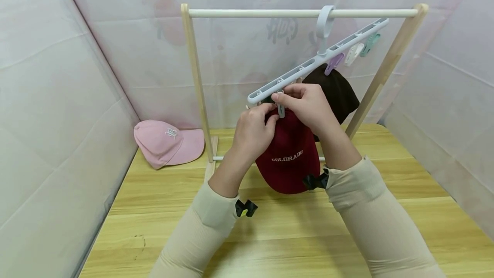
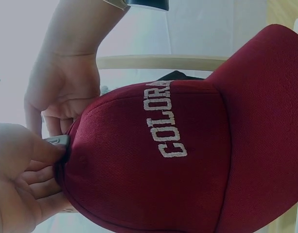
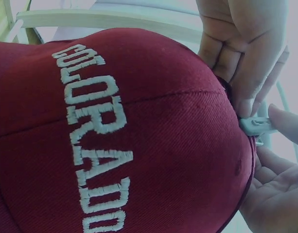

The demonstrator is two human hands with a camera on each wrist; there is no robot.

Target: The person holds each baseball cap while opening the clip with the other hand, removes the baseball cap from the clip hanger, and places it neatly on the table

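- Dark red cap (image 1: 288, 162) with white "COLORADO" lettering
- Pink cap (image 1: 167, 142)
- Dark brown cap (image 1: 336, 91)
- Pale grey clip hanger (image 1: 316, 61)
- Light wooden rack (image 1: 194, 72)

Both hands, left hand (image 1: 252, 132) and right hand (image 1: 306, 104), pinch a clip (image 1: 280, 109) above the maroon cap (image 1: 289, 162).

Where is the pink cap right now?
In the head view the pink cap lies on the wooden table at far left, beside the rack's left post, apart from both hands.
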